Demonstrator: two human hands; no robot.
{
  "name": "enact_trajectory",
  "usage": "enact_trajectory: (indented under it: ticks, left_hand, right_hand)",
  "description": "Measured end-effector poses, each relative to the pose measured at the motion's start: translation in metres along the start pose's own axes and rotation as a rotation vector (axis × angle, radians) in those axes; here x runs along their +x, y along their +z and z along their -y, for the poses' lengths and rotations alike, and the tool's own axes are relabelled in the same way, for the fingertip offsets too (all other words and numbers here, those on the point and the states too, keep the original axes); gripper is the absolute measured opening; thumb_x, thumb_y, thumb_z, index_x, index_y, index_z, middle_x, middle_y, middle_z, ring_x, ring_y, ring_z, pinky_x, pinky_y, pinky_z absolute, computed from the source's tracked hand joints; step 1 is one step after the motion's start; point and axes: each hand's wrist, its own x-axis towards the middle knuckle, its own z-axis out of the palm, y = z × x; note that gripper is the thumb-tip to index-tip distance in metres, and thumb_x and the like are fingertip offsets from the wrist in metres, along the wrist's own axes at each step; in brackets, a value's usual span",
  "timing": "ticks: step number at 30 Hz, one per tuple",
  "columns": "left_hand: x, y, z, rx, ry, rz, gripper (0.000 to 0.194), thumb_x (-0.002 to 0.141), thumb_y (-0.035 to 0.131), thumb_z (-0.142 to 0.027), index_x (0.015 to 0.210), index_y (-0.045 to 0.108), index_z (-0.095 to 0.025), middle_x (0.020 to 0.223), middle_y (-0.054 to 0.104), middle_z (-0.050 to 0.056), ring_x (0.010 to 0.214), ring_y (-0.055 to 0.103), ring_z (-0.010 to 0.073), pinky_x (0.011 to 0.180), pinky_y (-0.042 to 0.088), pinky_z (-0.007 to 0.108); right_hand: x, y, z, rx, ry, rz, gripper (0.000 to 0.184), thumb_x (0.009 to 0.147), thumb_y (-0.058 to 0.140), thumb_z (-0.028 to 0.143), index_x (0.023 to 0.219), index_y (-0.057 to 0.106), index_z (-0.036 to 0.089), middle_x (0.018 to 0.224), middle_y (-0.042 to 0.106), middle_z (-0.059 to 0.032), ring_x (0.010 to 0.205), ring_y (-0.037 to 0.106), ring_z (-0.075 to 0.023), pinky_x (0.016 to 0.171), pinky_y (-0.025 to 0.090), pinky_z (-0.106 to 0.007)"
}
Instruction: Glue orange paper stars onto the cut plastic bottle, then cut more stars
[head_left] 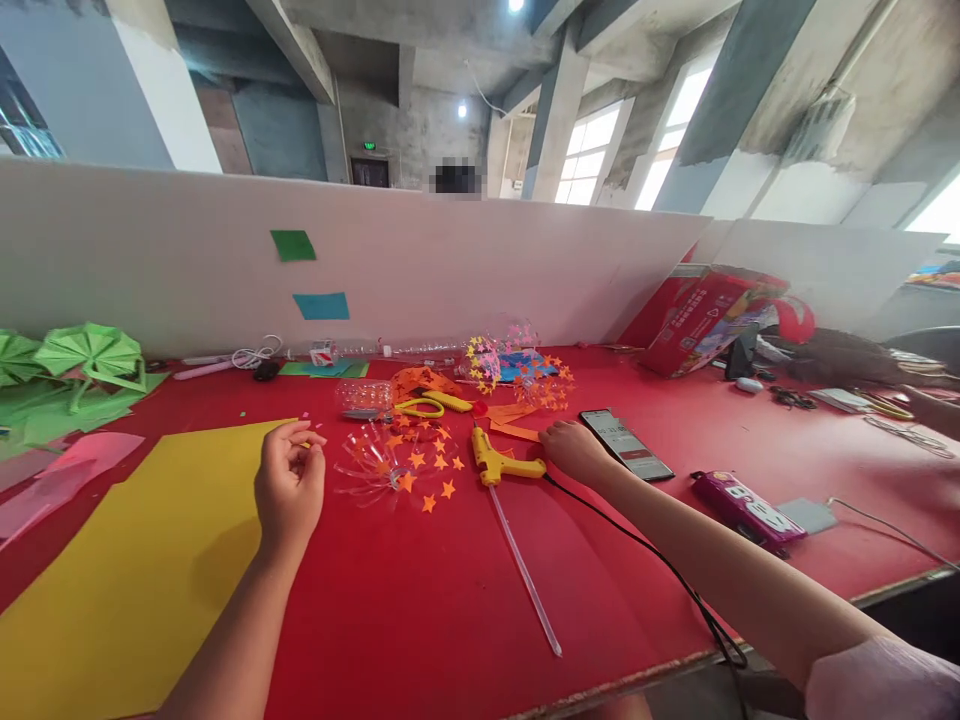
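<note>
My left hand [289,485] hovers by the right edge of a yellow sheet [150,540], its fingers loosely curled with nothing visible in them. My right hand [576,450] reaches past the glue gun, fingertips together at the end of an orange paper strip [517,430]. Between the hands lies a yellow glue gun [491,460], with a long clear glue stick [525,570] sticking out of its back. Left of it, a cut plastic bottle piece [367,470] has splayed strips carrying orange stars [429,503]. Yellow-handled scissors [420,407] rest behind it.
A phone [626,443] lies beside my right hand, and a purple pack [746,510] farther right. Green folded paper [94,350] fills the left. More star-covered bottle pieces [551,385] stand behind. A red box [705,320] leans by the white partition [450,260]. Another person's hand [930,410] shows far right.
</note>
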Motion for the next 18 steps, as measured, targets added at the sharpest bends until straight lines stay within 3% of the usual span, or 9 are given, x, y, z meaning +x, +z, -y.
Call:
enact_trajectory:
  ticks: [4,7,9,11,13,16,18]
  left_hand:
    - [0.002,-0.001,-0.004,-0.053,-0.039,-0.014,0.025,0.074,0.055,-0.021,0.099,0.049,-0.019,0.081,0.059,0.001,0.059,0.053,0.0103,0.053,0.045,0.022]
    - [0.005,-0.004,-0.016,-0.176,-0.096,-0.076,0.025,0.072,0.058,-0.021,0.096,0.049,-0.019,0.080,0.058,0.000,0.054,0.050,0.0083,0.047,0.042,0.020]
    - [0.005,-0.007,-0.031,-0.281,-0.115,-0.098,0.024,0.074,0.060,-0.024,0.095,0.050,-0.020,0.080,0.058,-0.001,0.050,0.048,0.0067,0.042,0.038,0.018]
    - [0.003,-0.008,-0.052,-0.376,-0.109,-0.062,0.021,0.078,0.060,-0.029,0.094,0.051,-0.020,0.076,0.058,-0.002,0.047,0.047,0.0064,0.040,0.035,0.017]
    - [-0.003,-0.008,-0.075,-0.448,-0.193,0.174,0.023,0.081,0.059,-0.038,0.093,0.053,-0.019,0.076,0.061,-0.001,0.048,0.051,0.0075,0.040,0.036,0.019]
    - [-0.016,-0.007,-0.104,-0.558,-0.463,0.764,0.046,0.086,0.045,-0.058,0.098,0.056,-0.015,0.083,0.066,0.007,0.061,0.062,0.0142,0.051,0.046,0.024]
    - [-0.028,-0.007,-0.115,-0.651,-0.668,0.993,0.053,0.085,0.043,-0.062,0.105,0.055,-0.014,0.086,0.066,0.009,0.069,0.066,0.0176,0.059,0.048,0.027]
  right_hand:
    - [-0.006,-0.009,0.001,0.102,0.103,-0.154,0.030,0.093,0.058,0.031,0.119,0.057,0.015,0.119,0.059,-0.0096,0.099,0.062,-0.0213,0.083,0.054,-0.040]
    - [-0.020,-0.027,0.006,0.186,0.172,-0.366,0.023,0.095,0.055,0.031,0.113,0.060,0.016,0.111,0.063,-0.0071,0.091,0.064,-0.0179,0.078,0.055,-0.037]
    - [-0.035,-0.044,0.015,0.239,0.142,-0.536,0.015,0.095,0.052,0.024,0.097,0.063,0.014,0.093,0.068,-0.0075,0.082,0.066,-0.0189,0.073,0.055,-0.036]
    - [-0.053,-0.062,0.030,0.290,0.032,-0.692,0.017,0.093,0.046,0.019,0.091,0.063,0.017,0.090,0.070,-0.0088,0.083,0.067,-0.0205,0.075,0.055,-0.035]
    - [-0.070,-0.079,0.050,0.328,-0.111,-0.809,0.019,0.093,0.043,0.019,0.089,0.062,0.020,0.090,0.071,-0.0076,0.088,0.067,-0.0200,0.080,0.054,-0.034]
    - [-0.089,-0.097,0.081,0.348,-0.500,-1.088,0.013,0.088,0.050,0.013,0.092,0.061,0.019,0.088,0.073,-0.0075,0.086,0.067,-0.0202,0.080,0.055,-0.036]
    - [-0.094,-0.101,0.099,0.273,-0.645,-1.142,0.018,0.086,0.049,0.008,0.095,0.061,0.016,0.092,0.073,-0.0088,0.087,0.066,-0.0207,0.085,0.054,-0.038]
